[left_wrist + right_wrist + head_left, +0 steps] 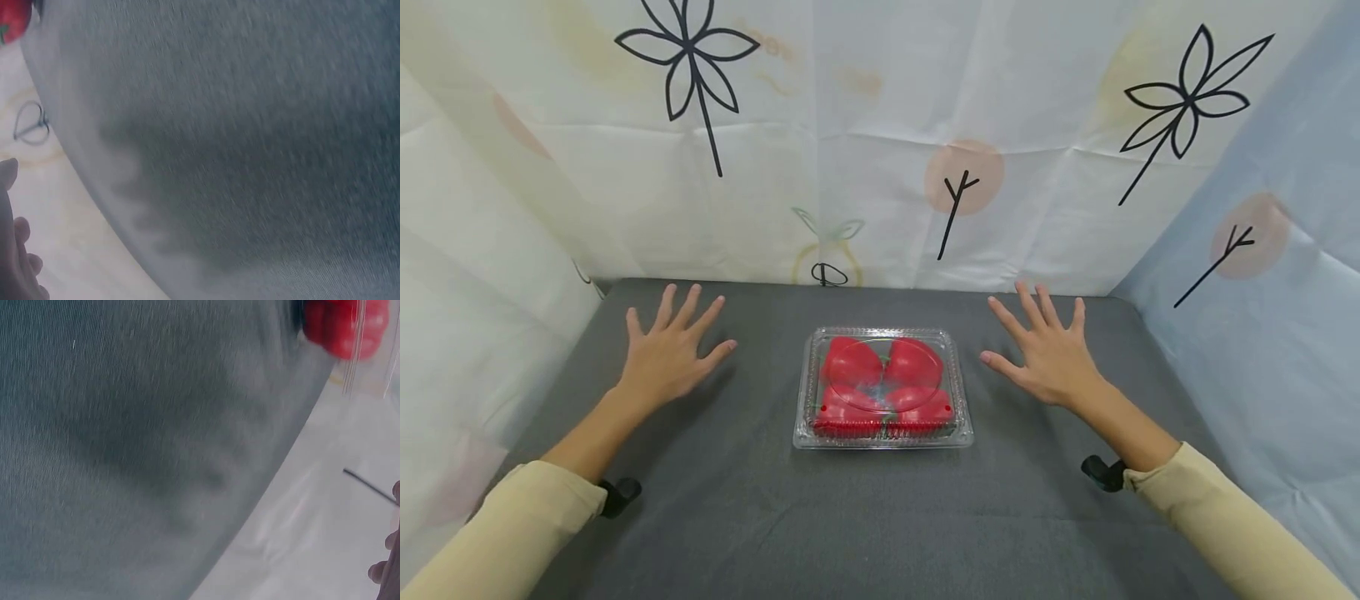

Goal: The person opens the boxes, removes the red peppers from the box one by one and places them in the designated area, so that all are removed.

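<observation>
On the left of the grey worktop [880,521], the left hand [666,358] hovers with its grip spread wide, holding nothing. At the middle, a clear plastic clamshell box [880,443] sits closed, probably to keep four red fruits [852,365], perhaps tomatoes or bell peppers, packed in two rows; to its right the right hand [1051,358] hovers apart, grip likewise spread, leaving the box untouched and in full view between the hands.

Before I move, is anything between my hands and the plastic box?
Nothing visible: from your left hand and your right hand to the plastic box, only gray tabletop shows in between.
</observation>
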A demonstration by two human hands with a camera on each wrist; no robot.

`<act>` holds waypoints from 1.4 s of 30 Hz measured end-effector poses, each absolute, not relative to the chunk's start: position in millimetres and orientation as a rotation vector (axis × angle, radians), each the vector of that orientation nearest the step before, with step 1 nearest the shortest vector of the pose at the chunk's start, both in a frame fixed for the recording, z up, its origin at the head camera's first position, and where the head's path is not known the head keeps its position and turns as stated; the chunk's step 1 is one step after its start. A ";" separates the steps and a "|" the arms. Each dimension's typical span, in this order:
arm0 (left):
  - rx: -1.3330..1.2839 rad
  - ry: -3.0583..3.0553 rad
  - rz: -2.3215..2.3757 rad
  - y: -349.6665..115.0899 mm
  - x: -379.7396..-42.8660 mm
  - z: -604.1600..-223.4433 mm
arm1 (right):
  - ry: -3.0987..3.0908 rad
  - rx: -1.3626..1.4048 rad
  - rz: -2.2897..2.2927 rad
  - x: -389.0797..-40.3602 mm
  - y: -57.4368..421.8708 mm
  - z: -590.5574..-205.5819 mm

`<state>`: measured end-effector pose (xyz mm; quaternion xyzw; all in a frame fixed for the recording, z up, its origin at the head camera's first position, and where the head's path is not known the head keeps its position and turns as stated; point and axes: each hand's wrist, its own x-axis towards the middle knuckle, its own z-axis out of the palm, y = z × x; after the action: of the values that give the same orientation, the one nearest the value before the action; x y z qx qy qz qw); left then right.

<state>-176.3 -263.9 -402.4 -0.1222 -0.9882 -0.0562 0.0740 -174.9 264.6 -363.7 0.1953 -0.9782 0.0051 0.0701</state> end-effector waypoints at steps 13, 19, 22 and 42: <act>-0.581 -2.968 -0.289 -229.0 -158.4 -404.6 | -2.809 0.890 0.075 -152.4 229.6 -368.2; -0.746 -3.016 -0.586 -217.0 -150.8 -408.5 | -2.713 1.149 0.082 -140.6 208.1 -369.6; -0.802 -3.017 -0.742 -212.5 -148.4 -409.8 | -2.692 1.219 0.065 -137.3 199.0 -369.8; -0.789 -3.086 -1.503 -199.7 -140.3 -415.4 | -2.437 1.556 0.139 -124.0 156.6 -383.5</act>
<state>-140.3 -199.7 -415.4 -0.2200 -0.8604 -0.4190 -0.1891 -124.0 156.6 -383.5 0.5335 -0.8354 0.0476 0.1233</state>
